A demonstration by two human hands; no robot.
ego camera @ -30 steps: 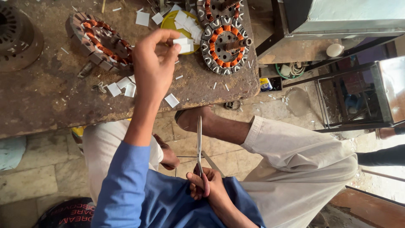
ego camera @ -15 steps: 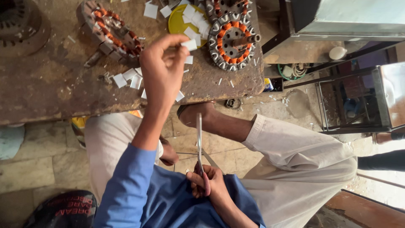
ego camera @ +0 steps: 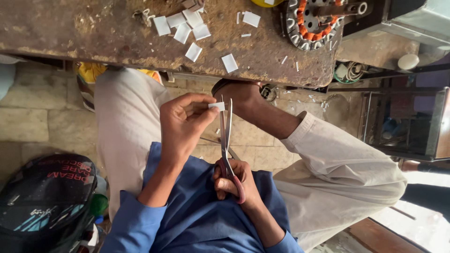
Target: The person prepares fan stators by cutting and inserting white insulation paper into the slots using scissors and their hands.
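Fingers feed paper; scissors upright (tips tableward).

Small white rectangular paper slip: pinched at one end, free end poking between scissor blades, held over lap, below bench edge.
Long steel scissors with dark red handles: blades slightly parted, tips pointing up toward bench, handles low near blue shirt, gripped.

Left hand pinches small white paper piece between the open blades of scissors — right hand grips their red handles, just below. Above the scissors, worn workbench with scattered white paper squares — stator winding upper right.
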